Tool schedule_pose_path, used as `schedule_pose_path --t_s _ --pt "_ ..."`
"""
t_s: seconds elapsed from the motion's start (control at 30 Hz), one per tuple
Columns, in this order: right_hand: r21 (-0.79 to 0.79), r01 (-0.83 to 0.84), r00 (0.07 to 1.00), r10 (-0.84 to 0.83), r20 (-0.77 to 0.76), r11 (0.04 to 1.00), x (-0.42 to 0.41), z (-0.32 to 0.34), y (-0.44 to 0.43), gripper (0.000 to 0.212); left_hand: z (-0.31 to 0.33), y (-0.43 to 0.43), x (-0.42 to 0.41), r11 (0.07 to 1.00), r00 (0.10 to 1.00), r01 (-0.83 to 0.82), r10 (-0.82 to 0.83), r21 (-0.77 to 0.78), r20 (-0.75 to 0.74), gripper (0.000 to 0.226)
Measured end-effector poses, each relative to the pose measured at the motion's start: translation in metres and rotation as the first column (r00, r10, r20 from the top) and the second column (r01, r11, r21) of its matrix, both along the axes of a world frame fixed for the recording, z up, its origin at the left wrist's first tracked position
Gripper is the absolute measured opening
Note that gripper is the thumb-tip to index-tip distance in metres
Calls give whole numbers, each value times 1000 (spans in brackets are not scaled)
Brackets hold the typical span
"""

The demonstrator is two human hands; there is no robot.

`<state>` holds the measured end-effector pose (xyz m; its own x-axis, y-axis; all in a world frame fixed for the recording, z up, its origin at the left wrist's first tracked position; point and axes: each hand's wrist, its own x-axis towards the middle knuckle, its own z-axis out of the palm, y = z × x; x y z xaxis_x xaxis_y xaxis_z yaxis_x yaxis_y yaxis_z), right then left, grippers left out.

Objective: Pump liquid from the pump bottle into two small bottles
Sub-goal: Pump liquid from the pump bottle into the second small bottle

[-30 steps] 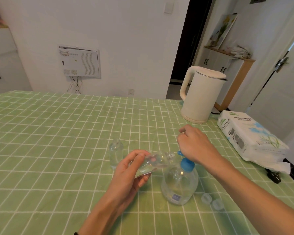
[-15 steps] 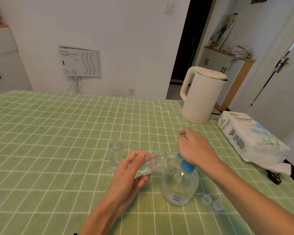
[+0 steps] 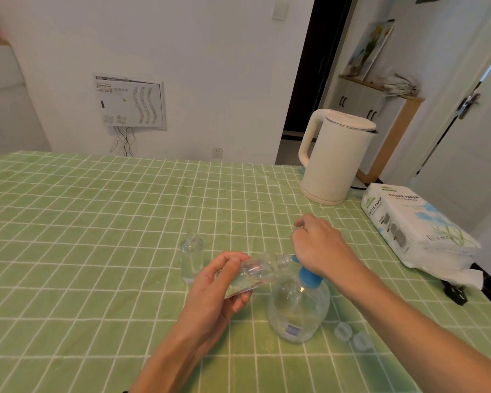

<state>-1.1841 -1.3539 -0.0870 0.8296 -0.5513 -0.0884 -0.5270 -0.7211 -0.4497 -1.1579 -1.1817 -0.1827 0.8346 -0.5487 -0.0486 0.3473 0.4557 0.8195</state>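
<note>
A clear round pump bottle with a blue pump collar stands on the green checked tablecloth. My right hand covers and presses its pump head, fingers curled over it. My left hand holds a small clear bottle tilted on its side, its open mouth against the blue spout. A second small clear bottle stands upright to the left, apart from both hands.
Two small clear caps lie on the cloth right of the pump bottle. A white electric kettle stands at the back right. A tissue paper pack lies along the right edge, with a black plug beside it.
My right hand has stayed on the pump head with only a slight shift up and down. The tilted small bottle in my left hand stays at the spout.
</note>
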Motion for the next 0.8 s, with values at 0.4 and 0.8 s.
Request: schedule_pose_path --t_s 0.4,0.8 --pt "7 -32 999 32 4 999 -1 9 -5 43 4 -3 -3 999 999 31 -31 -31 13 26" --pt "16 -8 1000 8 9 1000 -1 5 -3 38 -2 -2 -3 998 998 44 -46 -42 -48 30"
